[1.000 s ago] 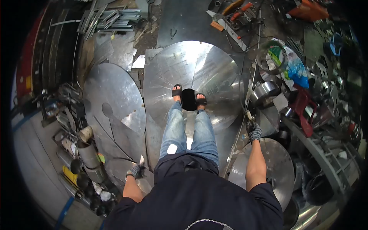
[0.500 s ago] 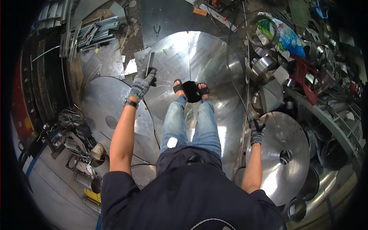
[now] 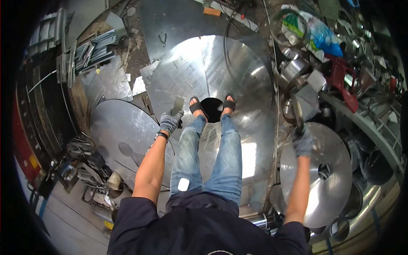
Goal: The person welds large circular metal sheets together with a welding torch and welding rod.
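My left hand (image 3: 171,122), in a grey knitted glove, is closed around a flat metal strip (image 3: 178,105) that points up past the fingers. It is beside my left knee, above the large metal disc (image 3: 170,72). My right hand (image 3: 302,143), gloved too and smeared by motion, is over the smaller metal disc (image 3: 293,178) on the right. From its closed fingers rises a curved, dark cable (image 3: 298,111), partly blurred. My feet, in black sandals, stand on the large disc on either side of its dark round hole (image 3: 211,109).
Another holed disc (image 3: 114,131) lies at the left. Pliers (image 3: 162,40) lie on a dark sheet at the top. Metal strips (image 3: 95,46) are piled upper left. Metal offcuts, a red chair-like piece (image 3: 342,80) and plastic bags (image 3: 323,36) crowd the right.
My left hand has come down and right, closer to my legs, with the metal strip. My right hand has swung right over the smaller disc. The cable on the large disc has shifted.
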The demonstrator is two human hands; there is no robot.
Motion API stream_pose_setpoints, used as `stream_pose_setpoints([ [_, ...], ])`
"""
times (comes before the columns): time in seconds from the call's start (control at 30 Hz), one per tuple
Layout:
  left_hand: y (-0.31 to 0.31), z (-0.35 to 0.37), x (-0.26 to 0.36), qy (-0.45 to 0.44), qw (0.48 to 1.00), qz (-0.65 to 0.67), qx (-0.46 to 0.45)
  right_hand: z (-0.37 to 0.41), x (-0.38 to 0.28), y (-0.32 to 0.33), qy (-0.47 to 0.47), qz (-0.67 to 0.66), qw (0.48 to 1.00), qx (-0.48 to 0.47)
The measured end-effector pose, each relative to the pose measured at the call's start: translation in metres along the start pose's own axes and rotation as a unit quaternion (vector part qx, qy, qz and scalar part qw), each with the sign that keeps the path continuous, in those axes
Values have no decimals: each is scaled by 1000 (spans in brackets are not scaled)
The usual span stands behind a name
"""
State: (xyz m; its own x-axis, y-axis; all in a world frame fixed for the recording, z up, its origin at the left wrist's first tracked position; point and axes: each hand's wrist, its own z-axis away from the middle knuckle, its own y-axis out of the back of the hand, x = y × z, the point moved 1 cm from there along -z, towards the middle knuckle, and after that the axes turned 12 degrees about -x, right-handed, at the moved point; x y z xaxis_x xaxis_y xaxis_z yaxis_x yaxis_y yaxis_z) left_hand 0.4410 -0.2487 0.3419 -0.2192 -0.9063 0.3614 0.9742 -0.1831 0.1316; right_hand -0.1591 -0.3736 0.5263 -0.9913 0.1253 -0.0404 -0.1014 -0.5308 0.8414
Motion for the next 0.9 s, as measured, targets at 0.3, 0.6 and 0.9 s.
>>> stream_pose_setpoints([
  [0.3, -54, -284, -80, -83, 934, -330, -107, -246, -116, -114, 41, 92, 992, -80],
  [0.6, -154, -523, -109, -86, 793, -463, -386, -361, -22, -520, 76, 75, 977, -185],
  [0.9, -154, -542, 33, 25, 739, -600, -305, -491, -90, -558, 262, 178, 946, -64],
])
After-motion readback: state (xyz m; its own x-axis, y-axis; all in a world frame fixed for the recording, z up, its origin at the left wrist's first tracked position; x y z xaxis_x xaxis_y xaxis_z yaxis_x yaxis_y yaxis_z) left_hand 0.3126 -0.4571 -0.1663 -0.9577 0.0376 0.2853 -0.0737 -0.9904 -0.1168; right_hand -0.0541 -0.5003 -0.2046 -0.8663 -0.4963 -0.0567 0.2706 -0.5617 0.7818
